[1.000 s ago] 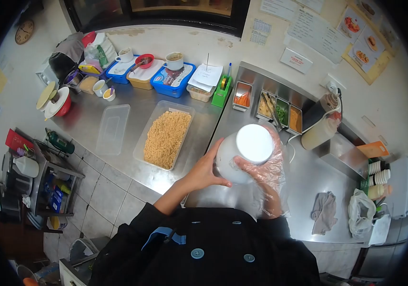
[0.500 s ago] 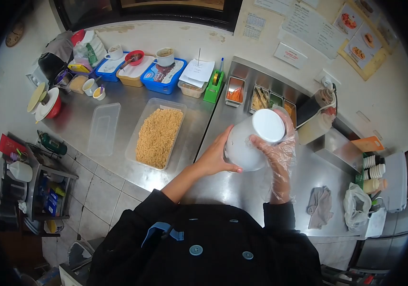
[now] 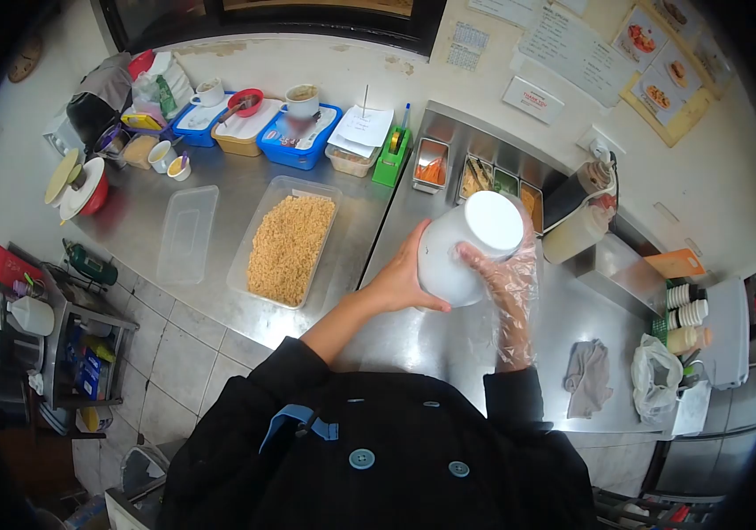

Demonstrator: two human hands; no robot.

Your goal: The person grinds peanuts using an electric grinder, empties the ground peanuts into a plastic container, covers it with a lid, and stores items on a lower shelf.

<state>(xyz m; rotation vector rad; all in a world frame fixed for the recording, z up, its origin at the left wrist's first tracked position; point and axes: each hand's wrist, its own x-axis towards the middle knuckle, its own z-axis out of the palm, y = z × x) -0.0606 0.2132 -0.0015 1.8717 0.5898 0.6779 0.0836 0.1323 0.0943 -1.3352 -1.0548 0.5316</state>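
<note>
Steel counter (image 3: 389,345) along wall, papers taped above. Left hand (image 3: 402,272), bare, and right hand (image 3: 502,278), in clear plastic glove, both clamped on jar (image 3: 459,256), one each side. Jar white-lidded, tilted, held above counter, near metal pans (image 3: 478,179) of toppings. Left of jar: tub (image 3: 288,250) of tan crumbs, uncovered, clear lid (image 3: 188,235) just beside. Grey cloth (image 3: 588,378) lies to right, near plastic bag (image 3: 656,375).
</note>
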